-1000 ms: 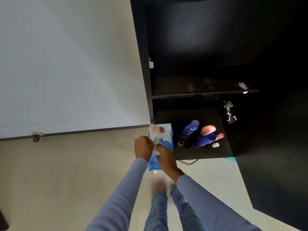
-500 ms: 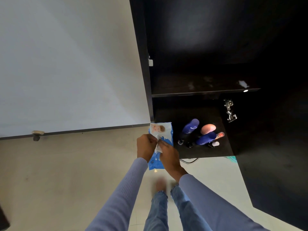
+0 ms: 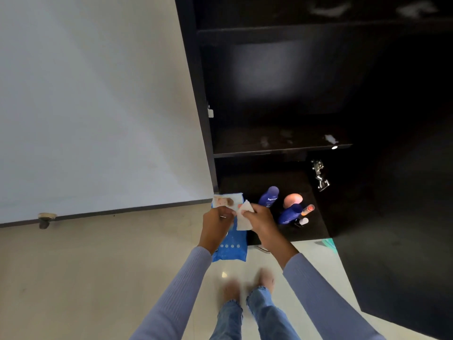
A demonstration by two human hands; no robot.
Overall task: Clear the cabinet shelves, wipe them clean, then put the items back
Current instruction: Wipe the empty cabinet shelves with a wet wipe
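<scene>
In front of the dark cabinet [image 3: 269, 148], the left hand [image 3: 217, 223] grips a blue wipes pack [image 3: 231, 246] while the right hand [image 3: 259, 220] pinches a white wipe [image 3: 244, 218].

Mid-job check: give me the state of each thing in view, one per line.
left hand: holds the wipes pack
right hand: pinches a white wipe
wipes pack: held off the floor
white wipe: pulled out, partly folded
cabinet: open
middle shelf: bare, white smudges
blue bottles: on the bottom shelf

White wipe [image 3: 244, 218] now pulled free of blue pack [image 3: 230, 249], pinched in right hand [image 3: 257, 220]; earlier barely out.
</scene>
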